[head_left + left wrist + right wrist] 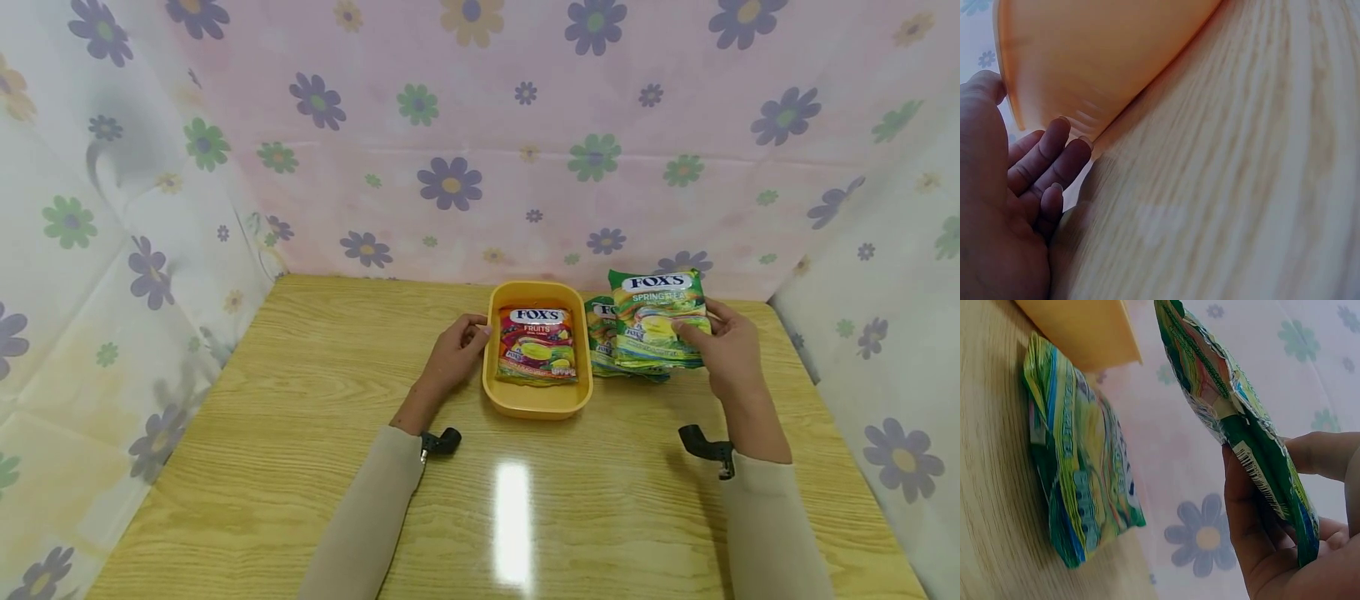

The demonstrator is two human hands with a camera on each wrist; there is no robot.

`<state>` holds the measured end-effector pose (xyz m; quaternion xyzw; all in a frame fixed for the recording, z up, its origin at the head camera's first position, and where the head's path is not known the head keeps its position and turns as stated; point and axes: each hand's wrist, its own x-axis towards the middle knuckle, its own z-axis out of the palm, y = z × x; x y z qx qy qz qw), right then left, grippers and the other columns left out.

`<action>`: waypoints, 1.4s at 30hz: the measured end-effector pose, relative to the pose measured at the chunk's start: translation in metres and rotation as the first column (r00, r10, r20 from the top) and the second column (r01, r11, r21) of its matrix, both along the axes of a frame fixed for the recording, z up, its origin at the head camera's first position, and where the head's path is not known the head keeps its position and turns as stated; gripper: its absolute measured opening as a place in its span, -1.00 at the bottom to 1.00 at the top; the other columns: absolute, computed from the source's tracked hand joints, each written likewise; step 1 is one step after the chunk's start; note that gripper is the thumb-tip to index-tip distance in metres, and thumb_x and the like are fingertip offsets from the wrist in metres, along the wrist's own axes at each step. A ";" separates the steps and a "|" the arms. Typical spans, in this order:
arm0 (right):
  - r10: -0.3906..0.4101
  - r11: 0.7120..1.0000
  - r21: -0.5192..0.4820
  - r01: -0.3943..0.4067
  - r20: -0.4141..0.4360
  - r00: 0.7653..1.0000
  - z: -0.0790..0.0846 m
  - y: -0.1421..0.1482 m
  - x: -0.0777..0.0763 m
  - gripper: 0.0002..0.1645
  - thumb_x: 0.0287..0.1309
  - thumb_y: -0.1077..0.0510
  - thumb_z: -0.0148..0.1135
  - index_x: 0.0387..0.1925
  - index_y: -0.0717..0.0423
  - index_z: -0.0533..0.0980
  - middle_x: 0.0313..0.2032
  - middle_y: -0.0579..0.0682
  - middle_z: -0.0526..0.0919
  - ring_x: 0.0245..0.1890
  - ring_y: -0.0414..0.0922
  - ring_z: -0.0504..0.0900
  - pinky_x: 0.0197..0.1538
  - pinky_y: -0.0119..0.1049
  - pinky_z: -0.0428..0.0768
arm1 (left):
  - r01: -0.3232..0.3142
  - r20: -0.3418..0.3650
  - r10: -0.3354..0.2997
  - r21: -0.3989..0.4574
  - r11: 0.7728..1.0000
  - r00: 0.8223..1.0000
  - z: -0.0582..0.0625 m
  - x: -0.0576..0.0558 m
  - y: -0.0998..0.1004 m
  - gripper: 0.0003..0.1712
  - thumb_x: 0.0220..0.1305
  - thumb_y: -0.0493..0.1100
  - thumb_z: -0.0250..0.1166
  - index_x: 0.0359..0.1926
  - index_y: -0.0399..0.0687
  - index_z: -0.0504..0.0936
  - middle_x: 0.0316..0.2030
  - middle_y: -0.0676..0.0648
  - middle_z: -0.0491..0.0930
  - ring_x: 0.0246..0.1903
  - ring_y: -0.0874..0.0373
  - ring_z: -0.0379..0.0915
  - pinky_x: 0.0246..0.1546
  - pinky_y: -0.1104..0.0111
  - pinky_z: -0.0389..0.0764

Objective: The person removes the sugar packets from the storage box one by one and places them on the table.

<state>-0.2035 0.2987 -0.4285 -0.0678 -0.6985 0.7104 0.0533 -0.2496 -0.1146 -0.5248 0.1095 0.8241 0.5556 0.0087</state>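
My right hand (pixel 738 350) pinches a green Fox's Spring Tea candy packet (pixel 648 312), thumb on its front and fingers behind. In the right wrist view this packet (pixel 1244 437) is seen edge-on, raised above the table. Below it lie more green candy packets (pixel 603 333), overlapping beside a yellow plastic tub (pixel 536 402). A red Fox's Fruits candy packet (pixel 536 346) lies face up inside the tub. My left hand (pixel 453 354) is at the tub's left side. Its thumb touches the rim and its loosely bent fingers rest near the outer wall (pixel 1104 50).
The wood-grain table (pixel 300 400) extends left of the tub and toward the front. A flowered cloth (pixel 495 125) hangs behind the table, with similar cloth on both sides. A dark wrist mount (pixel 438 442) sits at each sleeve cuff.
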 end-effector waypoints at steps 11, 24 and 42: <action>-0.100 0.983 -0.150 0.103 0.028 0.995 -0.005 0.029 -0.002 -0.06 0.30 0.32 0.46 0.61 0.10 0.26 -0.29 -0.20 0.77 -0.37 -0.28 0.77 -0.37 -0.44 0.69 | -0.003 0.003 0.003 -0.020 1.000 1.000 0.001 -0.002 0.000 -0.47 0.63 0.23 0.12 0.30 -0.04 0.56 -0.11 -0.06 0.65 -0.19 0.07 0.49 -0.11 0.27 0.50; -0.147 0.925 -0.350 0.146 0.023 0.989 -0.022 0.057 -0.003 -0.04 0.32 0.44 0.36 0.65 0.11 0.19 -0.19 -0.12 0.76 -0.30 -0.24 0.80 -0.34 -0.39 0.72 | -0.010 -0.001 0.010 -0.026 1.000 1.000 0.002 0.000 0.001 -0.48 0.63 0.20 0.14 0.31 -0.04 0.56 -0.11 -0.07 0.67 -0.21 0.06 0.49 -0.13 0.25 0.48; -0.264 0.885 -0.349 0.308 0.169 0.950 -0.055 0.082 -0.006 -0.09 0.25 0.41 0.46 0.57 -0.03 0.37 -0.23 -0.19 0.76 -0.33 -0.28 0.79 -0.36 -0.41 0.71 | -0.019 0.008 0.020 -0.032 0.999 1.000 0.002 0.002 0.002 -0.46 0.62 0.22 0.14 0.32 -0.04 0.56 -0.11 -0.06 0.66 -0.20 0.07 0.48 -0.12 0.25 0.48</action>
